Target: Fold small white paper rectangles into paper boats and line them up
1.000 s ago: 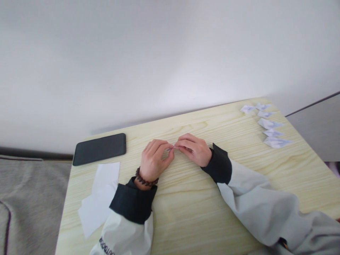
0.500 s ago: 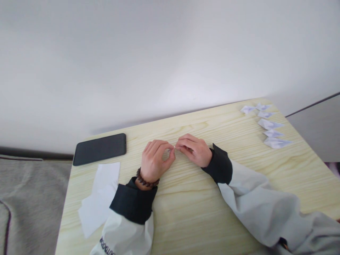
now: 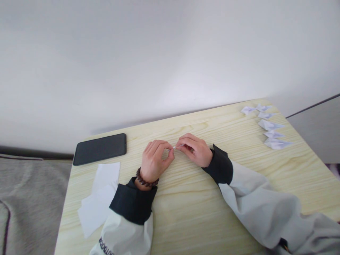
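A small piece of folded white paper (image 3: 174,147) is pinched between my two hands over the middle of the table. My left hand (image 3: 156,158), with a dark beaded bracelet at the wrist, grips one end between thumb and forefinger. From the other side my right hand (image 3: 194,149) holds the paper in its closed fingertips. Most of the paper is hidden by the fingers, so its shape cannot be made out.
White paper sheets (image 3: 98,202) lie beside my left forearm. Behind them rests a black phone (image 3: 100,149). Several folded white paper pieces (image 3: 271,125) are lined up at the table's back right. A pale wall (image 3: 170,63) stands behind the wooden table (image 3: 186,219).
My fingertips have drawn slightly apart, and a little more of the white paper shows between them. The sheets, phone and folded pieces stay where they were.
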The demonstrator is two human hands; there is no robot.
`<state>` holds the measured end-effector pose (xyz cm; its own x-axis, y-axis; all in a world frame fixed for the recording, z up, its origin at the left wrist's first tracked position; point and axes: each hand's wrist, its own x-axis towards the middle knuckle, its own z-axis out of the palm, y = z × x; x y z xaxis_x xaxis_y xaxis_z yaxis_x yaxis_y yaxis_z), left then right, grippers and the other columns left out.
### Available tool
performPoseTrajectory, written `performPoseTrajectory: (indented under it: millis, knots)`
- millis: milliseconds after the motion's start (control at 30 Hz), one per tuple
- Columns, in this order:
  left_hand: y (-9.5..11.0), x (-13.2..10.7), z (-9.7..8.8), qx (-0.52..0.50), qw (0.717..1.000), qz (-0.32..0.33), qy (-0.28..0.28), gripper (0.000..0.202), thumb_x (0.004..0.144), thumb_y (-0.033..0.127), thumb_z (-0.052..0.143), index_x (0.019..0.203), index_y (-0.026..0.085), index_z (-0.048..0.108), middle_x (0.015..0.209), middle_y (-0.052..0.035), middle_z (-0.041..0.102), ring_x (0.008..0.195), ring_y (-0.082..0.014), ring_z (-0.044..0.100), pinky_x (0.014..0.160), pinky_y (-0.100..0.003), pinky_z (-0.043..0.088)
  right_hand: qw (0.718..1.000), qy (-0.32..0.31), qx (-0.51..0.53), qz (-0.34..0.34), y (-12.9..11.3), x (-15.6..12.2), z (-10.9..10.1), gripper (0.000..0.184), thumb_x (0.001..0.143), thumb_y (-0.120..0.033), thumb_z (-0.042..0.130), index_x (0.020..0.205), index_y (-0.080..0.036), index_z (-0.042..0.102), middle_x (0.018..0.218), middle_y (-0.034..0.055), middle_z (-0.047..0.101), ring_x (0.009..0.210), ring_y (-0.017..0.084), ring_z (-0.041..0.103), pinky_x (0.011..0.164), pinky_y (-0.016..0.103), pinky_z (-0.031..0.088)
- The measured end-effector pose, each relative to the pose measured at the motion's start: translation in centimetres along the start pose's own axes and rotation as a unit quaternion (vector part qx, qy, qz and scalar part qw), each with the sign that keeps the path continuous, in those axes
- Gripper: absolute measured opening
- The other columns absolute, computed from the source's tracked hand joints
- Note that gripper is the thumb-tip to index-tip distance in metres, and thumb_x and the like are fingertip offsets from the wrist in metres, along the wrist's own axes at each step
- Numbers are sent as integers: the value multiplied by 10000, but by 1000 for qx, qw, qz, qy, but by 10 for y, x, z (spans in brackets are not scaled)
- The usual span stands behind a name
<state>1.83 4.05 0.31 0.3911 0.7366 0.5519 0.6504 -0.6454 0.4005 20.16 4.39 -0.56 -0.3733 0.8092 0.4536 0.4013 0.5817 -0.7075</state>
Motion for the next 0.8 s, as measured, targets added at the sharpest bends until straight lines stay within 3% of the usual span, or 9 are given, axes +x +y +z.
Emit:
performPoseTrajectory:
  millis: [167, 333, 633, 800]
  knots:
    - [-3, -2, 0, -31, 998, -44, 15, 34, 783, 175, 576, 814, 188, 574, 806, -33, 636, 792, -160, 602, 736, -298, 498, 999, 40, 7, 25, 0, 2, -1, 93, 872, -238, 544, 853, -183, 617, 842, 44, 618, 654, 107, 553, 552, 221, 464]
    - [-5, -3, -1, -30, 997, -47, 56, 25, 782, 160, 593, 803, 173, 593, 783, -25, 631, 753, -142, 597, 699, -268, 495, 993, 57, 65, 86, 0, 2, -2, 119, 873, -245, 540, 907, -174, 630, 867, 40, 624, 526, 65, 567, 494, 198, 486]
    - [-9, -4, -2, -43, 997, -66, 24, 36, 825, 153, 556, 812, 166, 586, 803, -37, 632, 792, -151, 595, 737, -282, 484, 990, 65, 93, 85, -1, 2, -2, 164, 878, -262, 527, 827, -168, 652, 856, 56, 631, 516, 80, 592, 451, 203, 502]
    - [-7, -3, -2, -70, 996, -58, 4, 94, 816, 175, 581, 910, 169, 579, 891, -53, 628, 843, -149, 590, 752, -276, 495, 991, 52, 106, 66, -1, 1, -2, 104, 851, -218, 573, 849, -173, 667, 839, 45, 650, 512, 71, 593, 464, 188, 505]
